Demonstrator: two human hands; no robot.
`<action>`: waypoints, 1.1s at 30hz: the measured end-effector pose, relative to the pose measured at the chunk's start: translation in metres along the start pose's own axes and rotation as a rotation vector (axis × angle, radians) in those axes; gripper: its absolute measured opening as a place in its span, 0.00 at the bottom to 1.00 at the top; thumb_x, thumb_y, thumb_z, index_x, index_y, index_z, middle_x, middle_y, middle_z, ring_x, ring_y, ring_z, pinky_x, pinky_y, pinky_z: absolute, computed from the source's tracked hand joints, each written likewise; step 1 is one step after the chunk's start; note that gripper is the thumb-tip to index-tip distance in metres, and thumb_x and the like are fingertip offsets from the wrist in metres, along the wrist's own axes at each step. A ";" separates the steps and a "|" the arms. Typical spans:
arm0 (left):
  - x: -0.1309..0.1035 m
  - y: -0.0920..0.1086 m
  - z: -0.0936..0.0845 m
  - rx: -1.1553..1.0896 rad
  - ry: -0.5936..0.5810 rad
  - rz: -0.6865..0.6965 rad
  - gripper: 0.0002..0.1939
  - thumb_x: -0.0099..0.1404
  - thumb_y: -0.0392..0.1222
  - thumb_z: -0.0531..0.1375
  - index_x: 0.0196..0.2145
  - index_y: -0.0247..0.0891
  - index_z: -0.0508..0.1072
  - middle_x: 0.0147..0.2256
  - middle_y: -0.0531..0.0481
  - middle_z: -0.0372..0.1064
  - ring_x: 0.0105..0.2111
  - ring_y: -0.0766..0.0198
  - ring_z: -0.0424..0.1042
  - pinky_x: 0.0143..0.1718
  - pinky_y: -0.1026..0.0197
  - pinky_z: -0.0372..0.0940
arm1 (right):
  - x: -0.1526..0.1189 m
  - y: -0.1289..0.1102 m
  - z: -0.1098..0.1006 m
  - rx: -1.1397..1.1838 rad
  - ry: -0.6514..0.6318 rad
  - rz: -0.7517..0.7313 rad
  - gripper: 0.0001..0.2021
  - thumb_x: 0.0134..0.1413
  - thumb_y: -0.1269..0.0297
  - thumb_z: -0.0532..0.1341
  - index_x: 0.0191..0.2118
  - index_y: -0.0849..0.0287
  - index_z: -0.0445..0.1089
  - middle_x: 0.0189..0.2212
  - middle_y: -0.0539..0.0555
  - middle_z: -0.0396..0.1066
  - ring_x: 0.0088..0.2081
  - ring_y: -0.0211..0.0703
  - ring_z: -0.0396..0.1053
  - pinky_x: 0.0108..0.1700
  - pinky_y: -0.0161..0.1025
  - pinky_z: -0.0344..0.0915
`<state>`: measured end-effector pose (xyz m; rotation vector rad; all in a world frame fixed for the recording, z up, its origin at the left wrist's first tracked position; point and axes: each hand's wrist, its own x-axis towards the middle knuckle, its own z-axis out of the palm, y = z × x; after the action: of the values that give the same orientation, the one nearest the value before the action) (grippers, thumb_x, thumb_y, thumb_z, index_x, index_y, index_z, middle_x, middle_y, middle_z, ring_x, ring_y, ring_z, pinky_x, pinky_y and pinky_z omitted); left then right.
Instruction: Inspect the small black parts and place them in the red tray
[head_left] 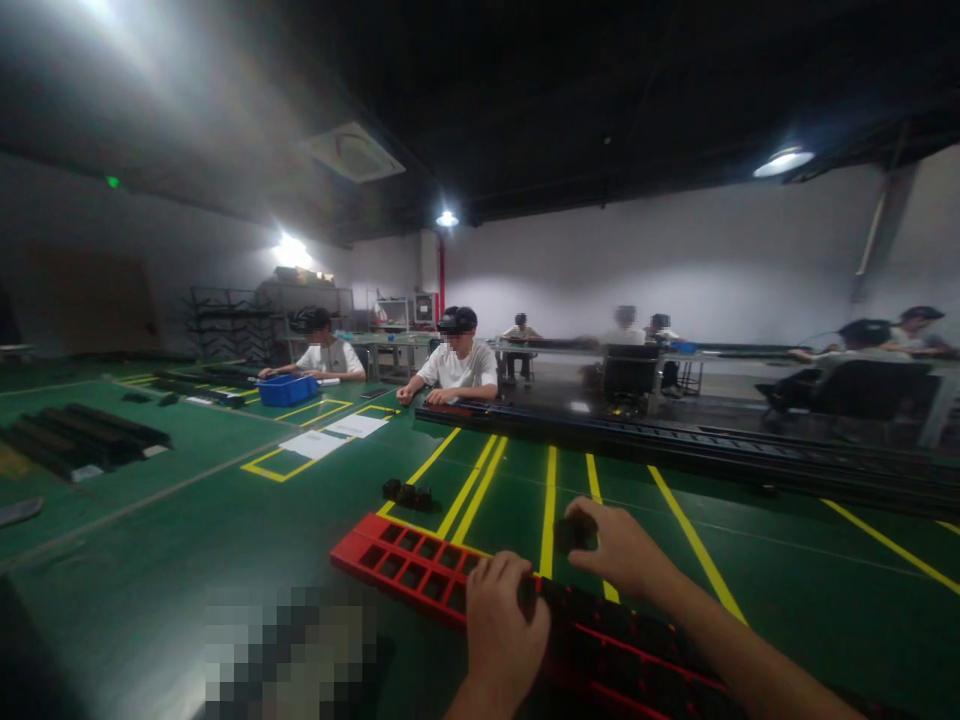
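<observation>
A long red tray [352, 548] with rows of square slots lies on the green table. Its near-left slots are bare, while the right part is filled with small black blocks [645, 635]. Over the middle of the tray is my left hand [504, 615], fingers curled down at the border of the filled slots; a dark spot shows by its thumb, but what it grips is unclear. My right hand [619, 548] is raised just beyond the tray, pinching a small black block [574, 535]. Several loose black blocks [409, 494] sit past the tray's left end.
Long black rails [570, 425] lie across the table's far side. Two co-workers [459, 365] sit opposite, near white sheets [358, 427] and a blue bin [289, 389]. Black profiles [82, 437] are stacked at left. Yellow tape lines [550, 490] mark the table.
</observation>
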<state>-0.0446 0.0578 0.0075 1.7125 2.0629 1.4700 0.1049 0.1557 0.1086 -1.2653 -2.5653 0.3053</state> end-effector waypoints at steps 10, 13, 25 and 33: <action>-0.058 0.033 0.004 -0.331 -0.396 0.404 0.30 0.53 0.37 0.64 0.55 0.44 0.74 0.52 0.45 0.76 0.53 0.50 0.73 0.61 0.46 0.65 | -0.177 0.028 0.042 0.812 0.302 0.189 0.15 0.42 0.65 0.67 0.41 0.51 0.71 0.41 0.57 0.80 0.47 0.59 0.78 0.52 0.52 0.72; -0.064 0.035 0.003 -0.329 -0.426 0.503 0.30 0.54 0.35 0.63 0.57 0.41 0.72 0.52 0.43 0.77 0.52 0.49 0.75 0.58 0.42 0.67 | -0.186 0.021 0.041 0.870 0.303 0.183 0.17 0.43 0.69 0.66 0.43 0.53 0.71 0.47 0.58 0.80 0.51 0.57 0.76 0.55 0.52 0.69; -0.068 0.039 0.003 -0.405 -0.354 0.632 0.26 0.53 0.31 0.61 0.51 0.41 0.73 0.45 0.46 0.79 0.44 0.56 0.79 0.46 0.55 0.75 | -0.193 0.012 0.050 0.766 0.235 0.122 0.23 0.40 0.79 0.61 0.45 0.54 0.73 0.41 0.52 0.79 0.45 0.50 0.76 0.49 0.46 0.70; -0.065 0.037 0.005 -0.351 -0.272 0.599 0.23 0.55 0.33 0.64 0.49 0.43 0.74 0.42 0.48 0.80 0.41 0.57 0.80 0.41 0.58 0.77 | -0.199 0.017 0.058 0.824 0.235 0.214 0.26 0.47 0.69 0.65 0.56 0.52 0.70 0.52 0.59 0.77 0.53 0.57 0.74 0.54 0.53 0.69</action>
<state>0.0089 0.0060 -0.0001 2.3130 1.1225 1.4946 0.2151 0.0035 0.0204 -1.1344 -1.7779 1.0492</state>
